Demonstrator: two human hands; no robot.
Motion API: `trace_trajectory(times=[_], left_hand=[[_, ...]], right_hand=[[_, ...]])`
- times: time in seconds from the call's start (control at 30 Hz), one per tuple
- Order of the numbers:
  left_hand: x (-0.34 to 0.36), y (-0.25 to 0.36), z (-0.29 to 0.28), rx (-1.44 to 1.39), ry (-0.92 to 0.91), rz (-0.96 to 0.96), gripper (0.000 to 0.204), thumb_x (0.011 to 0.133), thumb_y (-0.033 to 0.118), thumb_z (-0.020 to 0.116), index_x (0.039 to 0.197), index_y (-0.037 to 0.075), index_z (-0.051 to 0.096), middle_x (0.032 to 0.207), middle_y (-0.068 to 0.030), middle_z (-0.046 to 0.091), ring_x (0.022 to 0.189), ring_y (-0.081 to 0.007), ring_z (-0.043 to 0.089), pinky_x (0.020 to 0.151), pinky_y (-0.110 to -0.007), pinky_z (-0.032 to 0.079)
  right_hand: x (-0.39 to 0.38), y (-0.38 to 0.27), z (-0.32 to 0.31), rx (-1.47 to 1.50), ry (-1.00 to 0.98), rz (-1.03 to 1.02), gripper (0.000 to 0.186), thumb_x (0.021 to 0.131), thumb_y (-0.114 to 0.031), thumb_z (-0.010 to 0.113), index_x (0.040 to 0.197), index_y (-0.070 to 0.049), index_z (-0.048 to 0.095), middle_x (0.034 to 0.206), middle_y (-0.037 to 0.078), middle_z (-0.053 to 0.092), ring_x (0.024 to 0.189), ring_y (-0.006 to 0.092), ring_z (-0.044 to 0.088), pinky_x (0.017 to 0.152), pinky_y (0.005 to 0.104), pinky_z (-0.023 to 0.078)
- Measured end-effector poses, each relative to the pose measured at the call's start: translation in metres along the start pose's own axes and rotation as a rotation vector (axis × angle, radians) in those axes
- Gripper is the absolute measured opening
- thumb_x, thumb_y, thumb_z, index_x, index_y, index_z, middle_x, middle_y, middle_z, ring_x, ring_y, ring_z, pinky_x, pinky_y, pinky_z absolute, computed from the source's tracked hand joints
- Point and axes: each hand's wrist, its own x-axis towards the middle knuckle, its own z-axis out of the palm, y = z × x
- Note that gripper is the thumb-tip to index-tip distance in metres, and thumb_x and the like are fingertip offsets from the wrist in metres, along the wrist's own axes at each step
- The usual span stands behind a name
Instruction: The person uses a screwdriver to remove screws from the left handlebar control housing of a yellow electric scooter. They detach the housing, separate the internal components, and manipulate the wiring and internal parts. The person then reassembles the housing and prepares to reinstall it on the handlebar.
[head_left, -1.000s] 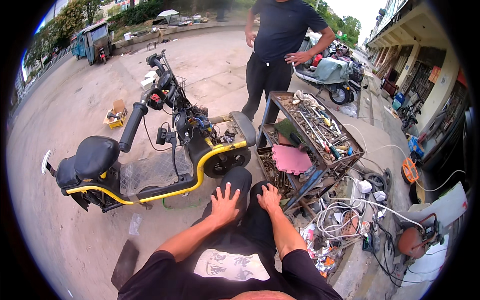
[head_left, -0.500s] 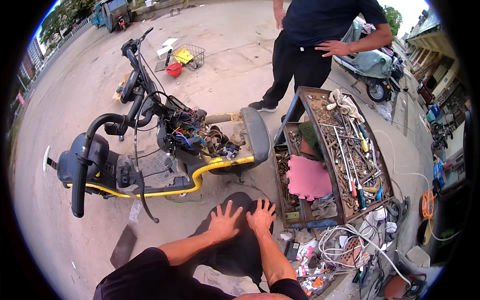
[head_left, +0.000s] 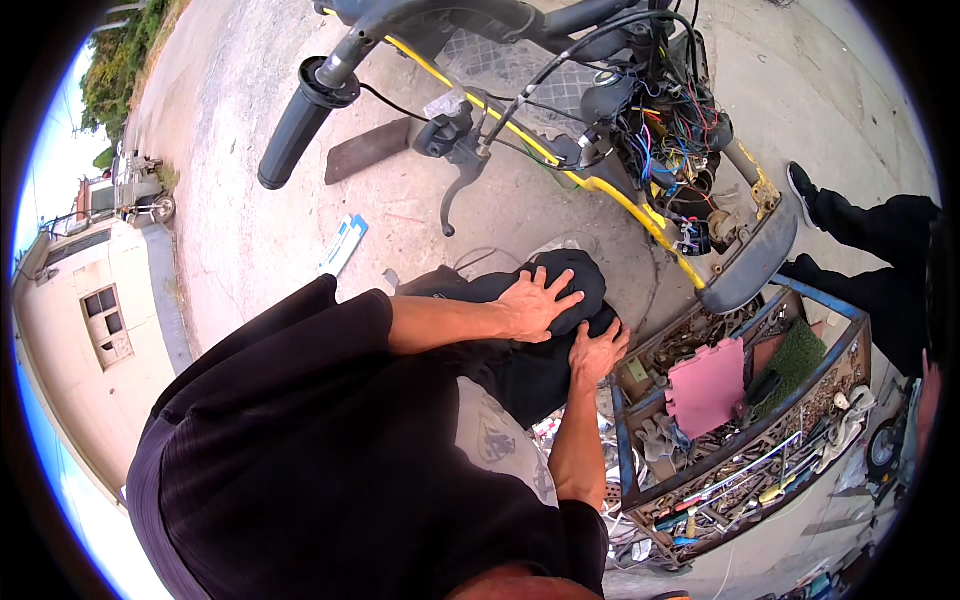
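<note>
My left hand (head_left: 540,303) lies on my dark-trousered knee (head_left: 575,270) with its fingers spread, holding nothing. Beside it, my right hand (head_left: 598,352) rests on the other leg, fingers apart and bare of any tool. Ahead stands a partly stripped electric scooter (head_left: 640,205) with a yellow frame. Tangled coloured wires (head_left: 665,150) spill out of its open body. Its black handlebar grip (head_left: 300,130) and a brake lever (head_left: 462,190) hang above the ground, away from both hands.
To the right is a blue-edged metal tool cart (head_left: 625,450), holding a pink foam mat (head_left: 706,385), green turf (head_left: 792,368) and several hand tools. A person's dark-trousered legs (head_left: 870,235) show beyond it. A brown board (head_left: 368,150) and a blue-white packet (head_left: 344,245) lie on the ground.
My view has swung and tilted, so the scooter now appears higher and the cart lower right. Both hands still rest on my legs. Of the other person, mainly the legs show now.
</note>
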Motion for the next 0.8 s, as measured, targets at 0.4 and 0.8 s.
trace_trajectory(times=[0.4, 0.8], left_hand=[[-0.111, -0.018, -0.006, -0.492, -0.106, -0.375, 0.093, 0.091, 0.047, 0.073, 0.166, 0.012, 0.030, 0.163, -0.0273, 0.038, 0.134, -0.0499, 0.056, 0.109, -0.055, 0.049], [-0.247, -0.156, 0.039, -1.417, 0.072, -0.789, 0.108, 0.093, 0.075, 0.058, 0.165, -0.001, 0.029, 0.163, -0.0260, 0.043, 0.143, -0.0388, 0.052, 0.122, -0.045, 0.037]], right_hand=[[-0.114, -0.022, -0.039, -0.050, -0.210, -0.362, 0.055, 0.097, -0.030, 0.069, 0.140, 0.004, 0.061, 0.144, 0.030, 0.057, 0.133, 0.0483, 0.054, 0.117, 0.0519, 0.041], [-0.135, -0.029, -0.162, 0.055, -0.594, 0.100, 0.043, 0.105, -0.034, 0.058, 0.123, 0.002, 0.071, 0.104, 0.029, 0.072, 0.107, 0.0459, 0.068, 0.095, 0.0494, 0.051]])
